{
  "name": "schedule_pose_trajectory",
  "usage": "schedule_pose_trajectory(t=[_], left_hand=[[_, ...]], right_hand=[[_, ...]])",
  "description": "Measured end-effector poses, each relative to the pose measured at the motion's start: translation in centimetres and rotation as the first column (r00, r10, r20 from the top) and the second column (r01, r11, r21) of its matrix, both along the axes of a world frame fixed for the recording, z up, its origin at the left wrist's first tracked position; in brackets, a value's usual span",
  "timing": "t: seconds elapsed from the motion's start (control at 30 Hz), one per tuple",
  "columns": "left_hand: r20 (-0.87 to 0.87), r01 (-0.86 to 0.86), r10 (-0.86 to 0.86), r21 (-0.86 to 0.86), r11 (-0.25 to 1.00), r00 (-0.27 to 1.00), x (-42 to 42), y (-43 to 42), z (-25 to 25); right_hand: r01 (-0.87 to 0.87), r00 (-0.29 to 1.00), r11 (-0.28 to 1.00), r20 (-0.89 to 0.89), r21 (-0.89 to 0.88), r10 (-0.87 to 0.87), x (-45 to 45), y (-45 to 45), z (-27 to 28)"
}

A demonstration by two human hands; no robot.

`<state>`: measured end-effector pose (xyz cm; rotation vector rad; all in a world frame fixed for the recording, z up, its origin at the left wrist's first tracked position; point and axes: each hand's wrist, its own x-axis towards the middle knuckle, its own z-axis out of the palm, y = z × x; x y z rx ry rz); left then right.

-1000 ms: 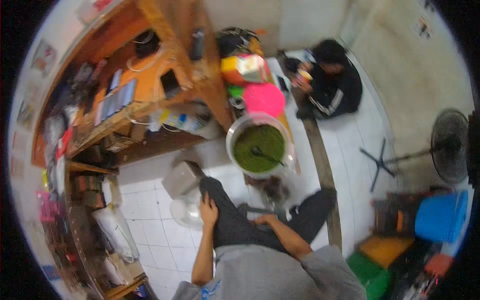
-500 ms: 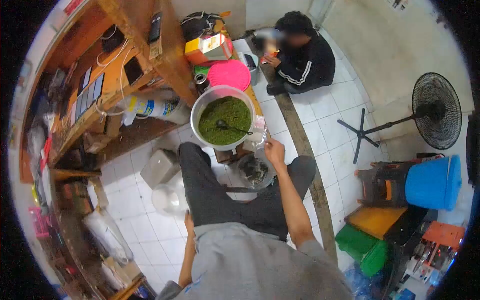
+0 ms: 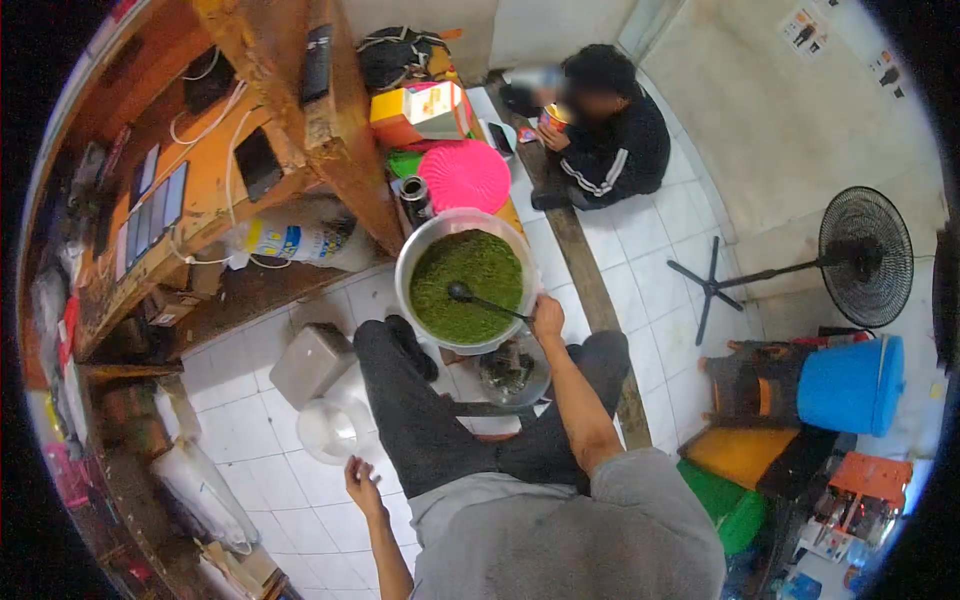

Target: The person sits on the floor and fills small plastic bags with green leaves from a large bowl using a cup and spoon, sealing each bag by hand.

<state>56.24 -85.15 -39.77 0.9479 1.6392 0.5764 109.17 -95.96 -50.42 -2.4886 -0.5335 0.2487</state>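
The black spoon (image 3: 490, 303) lies in the big round bowl (image 3: 403, 270), on top of the chopped green food (image 3: 460, 255). Its scoop is near the middle of the food, towards the left, and its long axis slants down to the right, so the handle points at the bowl's lower right rim and the right hand (image 3: 546, 317). That hand is at the rim, fingers bent inward and partly closed; it seems to be touching the handle's end, but whether it grips the handle or the rim I cannot tell. The tip of the handle is lost against the fingers, and the scoop is too dark to show its hollow. The left hand (image 3: 364, 487) is loosely open with its fingers slightly curled, holding nothing, just below the white tub (image 3: 328, 430). Below the bowl, the clear tub (image 3: 512, 370) has dark pieces in it that are hard to make out, and the right forearm runs close by its side. The pink lid (image 3: 465, 175) is just above the bowl, next to an open can (image 3: 413, 195). The left arm is cut off by the picture's bottom edge.
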Motion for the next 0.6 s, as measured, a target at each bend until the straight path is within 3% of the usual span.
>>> schedule_pose_trajectory(t=[0.07,0.1,0.17,0.23,0.27,0.3,0.33,0.37,0.4,0.43,0.47,0.5,0.53,0.57,0.6], left_hand=[[-0.087,0.205,-0.188,0.269,0.941,0.978,2.9,1.2,2.0],[-0.182,0.33,-0.277,0.448,0.831,0.944,5.5,1.6,4.2],[-0.313,0.505,-0.397,0.551,0.664,0.863,11.3,1.9,10.4],[-0.209,0.58,-0.577,0.561,0.591,0.79,17.0,1.0,15.8],[-0.168,0.628,-0.67,0.563,0.538,0.723,19.2,0.2,17.2],[-0.101,0.661,-0.757,0.57,0.488,0.645,21.4,-0.7,18.5],[-0.037,0.689,-0.832,0.581,0.433,0.554,23.7,-1.6,19.4],[0.038,0.732,-0.87,0.523,0.437,0.492,25.9,-2.3,20.0],[0.115,0.775,-0.894,0.461,0.433,0.432,28.0,-3.0,20.6],[0.251,0.69,-0.834,0.472,0.548,0.491,30.4,-4.3,19.6],[0.383,0.597,-0.755,0.463,0.656,0.533,32.4,-5.4,18.1],[0.373,0.599,-0.755,0.461,0.655,0.538,33.6,-5.7,17.8],[0.47,0.661,-0.726,0.332,0.673,0.503,34.6,-5.6,17.6],[0.562,0.718,-0.679,0.201,0.667,0.473,35.1,-5.3,17.5],[0.554,0.718,-0.683,0.204,0.666,0.476,35.1,-4.9,17.5]], right_hand=[[-0.065,0.991,0.997,0.116,-0.047,0.07,0.4,-0.3,1.6],[-0.074,0.981,0.995,0.176,-0.065,0.085,1.0,-0.4,1.3],[-0.104,0.965,0.989,0.232,-0.104,0.125,2.5,-2.4,1.5],[0.059,0.994,0.91,-0.112,0.41,-0.014,3.7,-4.1,3.1],[0.058,0.994,0.91,-0.105,0.41,-0.016,3.9,-5.3,4.6],[0.248,0.91,0.799,-0.415,0.548,0.001,3.2,-6.3,9.1],[0.462,0.736,0.657,-0.67,0.596,0.091,2.3,-7.2,13.4],[0.462,0.74,0.653,-0.667,0.601,0.09,1.5,-8.3,16.3],[0.469,0.653,0.595,-0.71,0.652,0.263,0.4,-9.5,18.7],[0.486,0.546,0.532,-0.716,0.693,0.434,-0.7,-10.5,20.8],[0.489,0.541,0.529,-0.717,0.693,0.44,-1.9,-11.1,22.8],[0.525,0.492,0.525,-0.743,0.669,0.455,-3.2,-11.6,24.6],[0.561,0.441,0.52,-0.764,0.644,0.471,-4.2,-12.1,25.6],[0.49,0.46,0.535,-0.725,0.688,0.513,-4.9,-12.5,25.9],[0.492,0.456,0.529,-0.722,0.691,0.52,-5.5,-12.8,25.6]])
